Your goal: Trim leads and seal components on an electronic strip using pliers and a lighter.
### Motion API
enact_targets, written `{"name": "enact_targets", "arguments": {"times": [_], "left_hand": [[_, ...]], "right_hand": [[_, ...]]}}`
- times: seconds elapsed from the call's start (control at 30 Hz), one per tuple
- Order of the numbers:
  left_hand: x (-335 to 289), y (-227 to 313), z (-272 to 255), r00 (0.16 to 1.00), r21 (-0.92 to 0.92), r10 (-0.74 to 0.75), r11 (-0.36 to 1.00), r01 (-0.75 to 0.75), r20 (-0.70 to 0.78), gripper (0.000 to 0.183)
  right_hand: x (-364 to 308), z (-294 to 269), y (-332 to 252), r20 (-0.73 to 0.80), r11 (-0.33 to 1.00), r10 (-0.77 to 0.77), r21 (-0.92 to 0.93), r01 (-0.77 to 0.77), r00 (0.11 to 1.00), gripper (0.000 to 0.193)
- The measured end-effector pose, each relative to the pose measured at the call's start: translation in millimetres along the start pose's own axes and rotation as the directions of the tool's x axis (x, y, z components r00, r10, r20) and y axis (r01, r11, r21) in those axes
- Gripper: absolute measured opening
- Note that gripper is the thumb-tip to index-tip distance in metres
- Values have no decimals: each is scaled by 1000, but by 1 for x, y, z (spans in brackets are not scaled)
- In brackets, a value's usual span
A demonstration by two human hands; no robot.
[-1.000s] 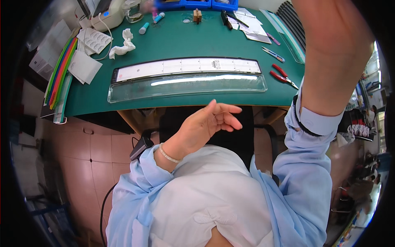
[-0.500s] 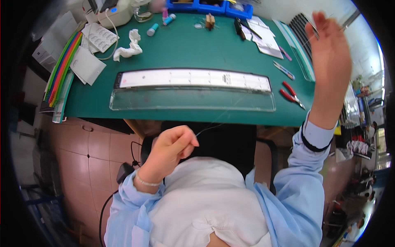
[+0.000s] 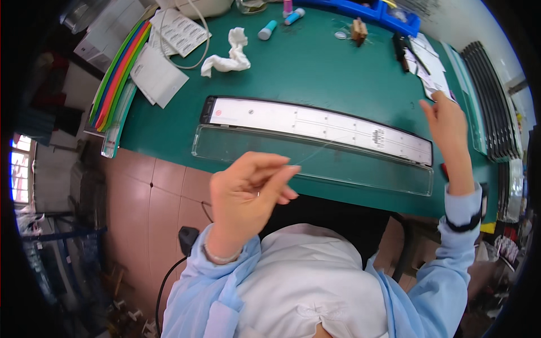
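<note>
My left hand (image 3: 251,194) is raised in front of the table edge, its thumb and forefinger pinched on a thin clear thread (image 3: 311,155). The thread slants up to the right across a clear plastic tray (image 3: 248,147), where I lose sight of its far end. Along the tray's back lies a long case with a white marked panel (image 3: 270,117) and black ends. My right hand (image 3: 452,127) is low over the table's right side, below the papers (image 3: 434,59). Its thumb stands apart from the fingers, and I see nothing held. Red-handled pliers (image 3: 444,170) show only slightly beside the wrist.
On the green table (image 3: 315,67) lie a crumpled tissue (image 3: 231,59), teal-capped tubes (image 3: 267,30), a small wooden block (image 3: 358,31) and black-handled tools (image 3: 401,52). Coloured strips (image 3: 115,81) and white cards (image 3: 158,76) lie left. Black ribbed racks (image 3: 489,101) stand right; blue bins (image 3: 400,21) sit behind.
My right hand has come down from its raised place to the table's right side. My left hand has risen a little, still pinching the thread. The view has shifted and tilted.
</note>
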State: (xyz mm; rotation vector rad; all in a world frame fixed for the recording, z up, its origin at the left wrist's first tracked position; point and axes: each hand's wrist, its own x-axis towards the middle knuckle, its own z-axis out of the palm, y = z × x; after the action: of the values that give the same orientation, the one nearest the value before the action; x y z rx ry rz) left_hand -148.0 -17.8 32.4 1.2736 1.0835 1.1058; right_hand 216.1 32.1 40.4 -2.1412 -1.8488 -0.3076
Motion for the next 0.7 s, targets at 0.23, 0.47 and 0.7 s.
{"name": "enact_targets", "arguments": {"times": [0.23, 0.47, 0.7], "left_hand": [[8, -16, 17, 963, -173, 136, 980, -96, 231, 26], [-1, -10, 6, 930, -72, 126, 992, -108, 344, 15], [35, -40, -56, 705, 776, 652, 585, -234, -279, 18]], "right_hand": [[-70, -51, -139, -125, 639, -676, 391, 662, 726, 46], [-71, -35, -153, -243, 524, -706, 454, 721, 666, 12], [-46, -32, -153, -110, 751, -560, 351, 559, 821, 15]]}}
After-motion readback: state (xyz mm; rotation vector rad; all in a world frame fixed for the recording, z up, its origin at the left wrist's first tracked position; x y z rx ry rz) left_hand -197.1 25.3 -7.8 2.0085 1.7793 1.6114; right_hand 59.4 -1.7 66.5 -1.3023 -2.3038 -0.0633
